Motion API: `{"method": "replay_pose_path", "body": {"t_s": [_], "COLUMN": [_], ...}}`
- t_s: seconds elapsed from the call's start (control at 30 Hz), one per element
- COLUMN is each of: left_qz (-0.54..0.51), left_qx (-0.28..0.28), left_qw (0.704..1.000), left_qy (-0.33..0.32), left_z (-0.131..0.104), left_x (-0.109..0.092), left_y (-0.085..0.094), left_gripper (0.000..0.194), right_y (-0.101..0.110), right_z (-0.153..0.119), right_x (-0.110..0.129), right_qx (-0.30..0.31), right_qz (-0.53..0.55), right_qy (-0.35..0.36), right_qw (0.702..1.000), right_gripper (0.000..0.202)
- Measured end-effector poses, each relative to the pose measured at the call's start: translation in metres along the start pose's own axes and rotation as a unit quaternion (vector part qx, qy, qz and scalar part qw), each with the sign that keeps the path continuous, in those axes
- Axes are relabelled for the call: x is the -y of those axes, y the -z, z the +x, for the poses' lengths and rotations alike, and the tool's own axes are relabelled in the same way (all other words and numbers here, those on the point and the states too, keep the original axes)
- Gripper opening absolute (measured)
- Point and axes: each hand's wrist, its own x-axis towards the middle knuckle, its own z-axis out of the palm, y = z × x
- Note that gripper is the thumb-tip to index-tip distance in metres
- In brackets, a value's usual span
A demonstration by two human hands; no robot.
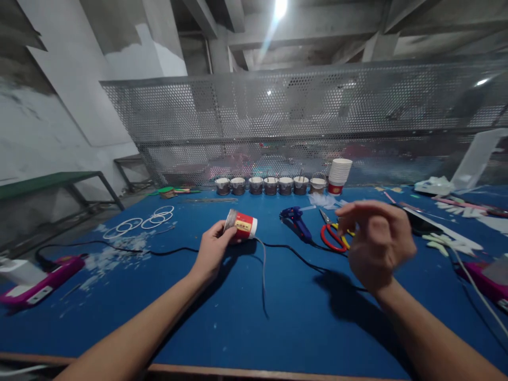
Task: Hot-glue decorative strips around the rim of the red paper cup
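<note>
A red paper cup (245,224) lies tipped on its side, its left end wrapped in grey cord, and my left hand (214,246) is closed around it. From the cup a loose tail of grey cord (264,275) trails over the blue table (214,328). My right hand (379,243) is raised over the table at the right, its fingers curled and smeared by motion; whether it holds anything is hidden. Just left of it are scissors (333,236) with red and yellow handles and a blue glue gun (297,223).
Several wrapped cups (270,186) stand in a row at the back, beside a stack of paper cups (339,174). White rings (157,217) lie at left, near a magenta power strip (47,280). Black cable crosses the table. Gloves (452,243) lie at right.
</note>
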Motion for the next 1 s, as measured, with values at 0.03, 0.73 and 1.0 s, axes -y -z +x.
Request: {"method": "replay_pose_path", "body": {"t_s": [0.03,0.73,1.0], "left_qz": [-0.009,0.044,0.084], "left_qx": [0.003,0.153,0.139], "left_qw": [1.000,0.987,0.987], "left_qy": [0.002,0.031,-0.016], "left_z": [0.001,-0.022,-0.019], "left_x": [0.002,0.004,0.007], "left_y": [0.000,-0.010,-0.007], "left_gripper": [0.023,0.015,0.013], "right_y": [-0.004,-0.034,-0.022], "right_z": [0.004,-0.009,-0.036], "right_x": [-0.012,-0.032,0.018], "right_qx": [-0.038,0.246,0.386], "right_qz": [0.000,-0.112,-0.050], "right_qy": [-0.041,-0.199,-0.170], "right_qw": [0.998,0.942,0.905], "right_gripper": [0.020,0.016,0.019]}}
